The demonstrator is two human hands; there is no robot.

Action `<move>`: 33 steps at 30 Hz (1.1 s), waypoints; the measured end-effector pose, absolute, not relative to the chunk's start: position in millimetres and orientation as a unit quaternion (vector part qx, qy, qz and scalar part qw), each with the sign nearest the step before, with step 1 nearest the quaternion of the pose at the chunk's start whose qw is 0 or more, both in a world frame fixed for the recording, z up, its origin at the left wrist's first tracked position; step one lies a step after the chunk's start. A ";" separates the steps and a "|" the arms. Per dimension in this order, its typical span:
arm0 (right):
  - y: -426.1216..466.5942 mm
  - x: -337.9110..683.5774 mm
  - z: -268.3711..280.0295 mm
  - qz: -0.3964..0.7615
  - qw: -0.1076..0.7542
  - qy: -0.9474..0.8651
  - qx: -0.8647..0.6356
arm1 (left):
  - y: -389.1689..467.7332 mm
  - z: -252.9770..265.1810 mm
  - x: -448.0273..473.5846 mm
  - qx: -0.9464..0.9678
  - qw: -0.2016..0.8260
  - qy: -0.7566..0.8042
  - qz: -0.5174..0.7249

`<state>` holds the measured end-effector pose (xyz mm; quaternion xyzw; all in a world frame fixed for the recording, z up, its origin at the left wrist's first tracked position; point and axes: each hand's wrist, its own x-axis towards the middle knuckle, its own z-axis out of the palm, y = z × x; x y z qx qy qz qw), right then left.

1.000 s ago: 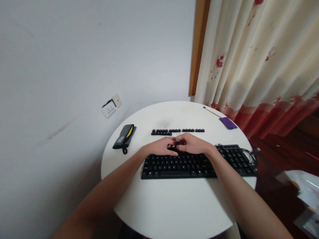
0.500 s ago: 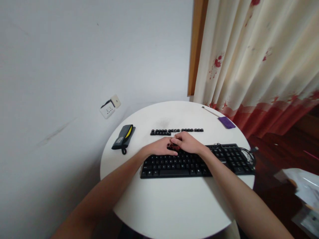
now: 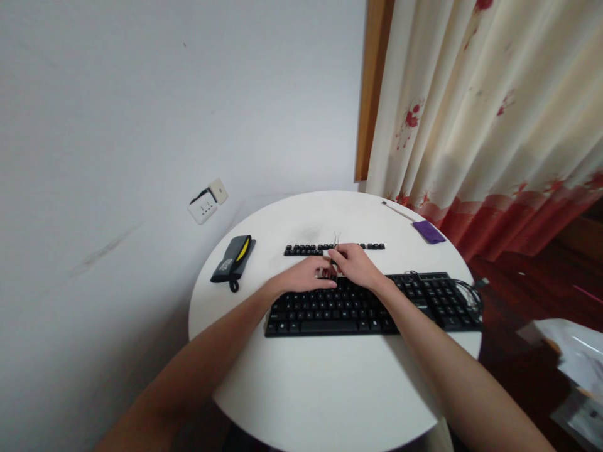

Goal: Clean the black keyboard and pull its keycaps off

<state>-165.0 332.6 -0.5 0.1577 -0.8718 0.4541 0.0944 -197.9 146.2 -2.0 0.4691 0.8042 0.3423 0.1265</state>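
A black keyboard (image 3: 339, 314) lies on the round white table with both hands over its upper rows. Between thumb and fingers, my right hand (image 3: 355, 263) grips a wire keycap puller (image 3: 336, 246), whose thin bent wire ends stick up towards the wall. My left hand (image 3: 306, 276) is beside it at the keyboard's upper left; its thumb and curved fingers stand apart around the puller's lower part. Whether those fingers touch the puller or a small keycap is too small to tell. Just beyond the hands run loose black keycaps (image 3: 304, 250) in rows, partly hidden by my right hand.
A grey pouch with a yellow strip (image 3: 233, 258) lies at the table's left. A small brush (image 3: 398, 211) and a purple cloth (image 3: 428, 231) sit at the far right. The coiled keyboard cable (image 3: 468, 294) hangs over the right edge. A wall socket (image 3: 203, 208) is at left.
My right hand has lifted slightly and moved a little away from my left hand. The puller's wire ends now show higher, above the row of keycaps. My left fingers have parted more.
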 end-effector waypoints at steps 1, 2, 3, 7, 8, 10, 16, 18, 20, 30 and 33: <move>332.8 -165.5 -0.3 0.455 0.108 -0.871 0.149 | 146.7 -2.7 -198.2 0.466 0.102 0.807 0.349; 333.2 -166.1 -0.1 0.455 0.122 -0.871 0.139 | 147.4 -3.6 -198.6 0.461 0.075 0.809 0.357; 333.6 -167.0 0.0 0.457 0.135 -0.870 0.128 | 148.2 -4.5 -199.0 0.450 0.049 0.813 0.365; 334.9 -171.3 -2.0 0.493 0.137 -0.853 0.102 | 151.5 -7.1 -200.1 0.383 -0.016 0.826 0.412; 334.7 -172.1 -3.2 0.509 0.120 -0.847 0.096 | 152.0 -7.3 -200.3 0.371 -0.027 0.827 0.423; 333.9 -173.0 -6.0 0.538 0.085 -0.834 0.087 | 152.3 -7.3 -200.5 0.363 -0.052 0.827 0.426; 332.1 -174.5 -12.8 0.580 0.096 -0.802 0.104 | 150.2 -5.6 -200.2 0.433 -0.112 0.830 0.333; 332.0 -175.2 -13.6 0.585 0.098 -0.800 0.092 | 149.7 -4.5 -200.0 0.457 -0.134 0.826 0.300; 331.8 -175.5 -13.7 0.589 0.100 -0.798 0.081 | 149.0 -3.5 -200.3 0.466 -0.153 0.826 0.276; 333.7 -174.8 -11.1 0.548 0.121 -0.824 0.078 | 146.7 -7.5 -204.6 0.447 -0.172 0.852 0.210; 334.3 -174.7 -10.5 0.546 0.127 -0.825 0.075 | 147.7 -6.4 -203.0 0.449 -0.177 0.853 0.200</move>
